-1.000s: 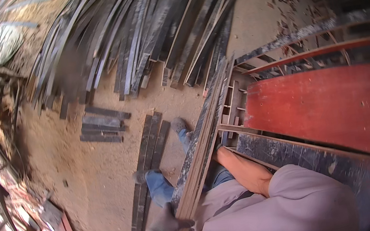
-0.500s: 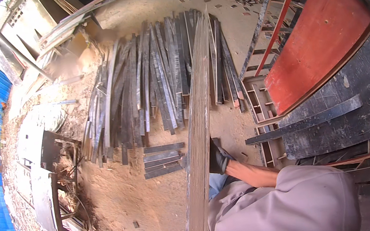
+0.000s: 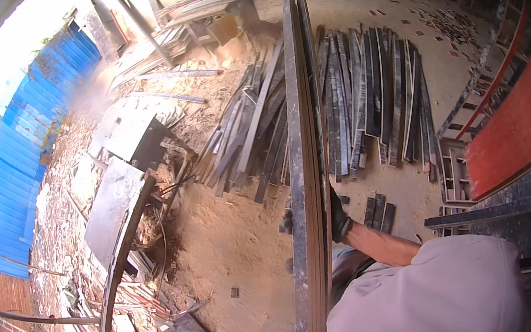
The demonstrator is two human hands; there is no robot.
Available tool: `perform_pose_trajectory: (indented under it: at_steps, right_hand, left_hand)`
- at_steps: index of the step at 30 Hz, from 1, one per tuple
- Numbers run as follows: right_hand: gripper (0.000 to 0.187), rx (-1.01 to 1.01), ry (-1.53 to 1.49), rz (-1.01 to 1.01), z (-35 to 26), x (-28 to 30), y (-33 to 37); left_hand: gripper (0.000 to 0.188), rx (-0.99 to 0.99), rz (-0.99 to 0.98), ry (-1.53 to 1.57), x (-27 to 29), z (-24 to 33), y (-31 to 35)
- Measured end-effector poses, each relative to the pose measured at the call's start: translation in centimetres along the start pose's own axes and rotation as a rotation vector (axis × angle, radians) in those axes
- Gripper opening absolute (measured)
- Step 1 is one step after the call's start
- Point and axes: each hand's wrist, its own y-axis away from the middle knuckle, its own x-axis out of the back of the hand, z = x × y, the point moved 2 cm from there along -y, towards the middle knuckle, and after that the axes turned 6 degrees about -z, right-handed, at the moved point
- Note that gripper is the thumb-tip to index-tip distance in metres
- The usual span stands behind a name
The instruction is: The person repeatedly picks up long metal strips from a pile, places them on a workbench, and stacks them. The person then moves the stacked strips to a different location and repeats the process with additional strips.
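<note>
Since the earlier frame the long plank (image 3: 306, 180) has swung up from a slant to stand almost on end through the middle of the view, its far tip now over the sawdust ground beyond the pile, and the blue fence has come further into sight at the left. Item: plank, dark, thin, seen edge-on, apparently two boards together. Item: right hand (image 3: 339, 218), dark-gloved, fingers pressed around the plank's right edge at mid-length, forearm running down to the grey sleeve (image 3: 438, 291). Item: left hand, not visible as I see it; a dark shape at the plank's left edge may be its glove, but I cannot tell its grip. Handling note, as I judge it: keep the grip near the balance point, hold the boards flush so neither slides, and lower the far tip gently rather than letting it fall. Item: pile of dark planks (image 3: 365, 94), fanned on the ground right of the held one; a few short offcuts (image 3: 378, 212) lie just beside the right hand. Item: red panel (image 3: 522, 118) on a metal frame at the right edge. Item: blue corrugated fence (image 3: 24, 176) along the left edge. Item: packages, labels, signs: none that I can make out; only scrap sheets (image 3: 118, 203) and rubble near the fence.
</note>
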Motion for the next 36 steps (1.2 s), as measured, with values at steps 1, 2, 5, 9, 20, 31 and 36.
perform_pose_trajectory:
  at_steps: [1,2,5,9,20,31,36]
  right_hand:
    - [0.084,-0.066,-0.055,-0.035,2.6,2.3,-2.4]
    - [0.081,-0.140,-0.117,-0.073,5.5,3.4,-5.3]
    - [0.077,-0.282,-0.184,-0.077,13.1,3.0,-12.2]
    - [0.074,-0.409,-0.061,-0.213,20.9,-0.2,-20.3]
    - [0.084,-0.275,0.520,-0.871,37.9,-22.0,-47.9]
    - [0.107,-0.443,1.399,-0.594,45.0,-26.7,-59.7]
    - [0.082,-0.628,1.554,-0.746,46.4,-19.4,-68.2]
  left_hand:
    - [0.114,0.020,0.047,-0.008,1.8,-1.2,-0.9]
    - [0.114,0.048,0.104,-0.012,3.6,-2.6,-1.4]
    - [0.115,0.157,0.263,0.001,9.0,-6.9,-2.2]
    - [0.117,0.279,0.421,0.031,13.3,-13.1,-1.9]
    - [0.159,-0.173,0.779,-0.132,43.2,-7.8,-6.2]
    - [0.078,-1.469,1.011,0.813,77.9,19.3,9.3]
    - [0.063,-1.407,1.241,1.178,81.8,11.1,-0.5]
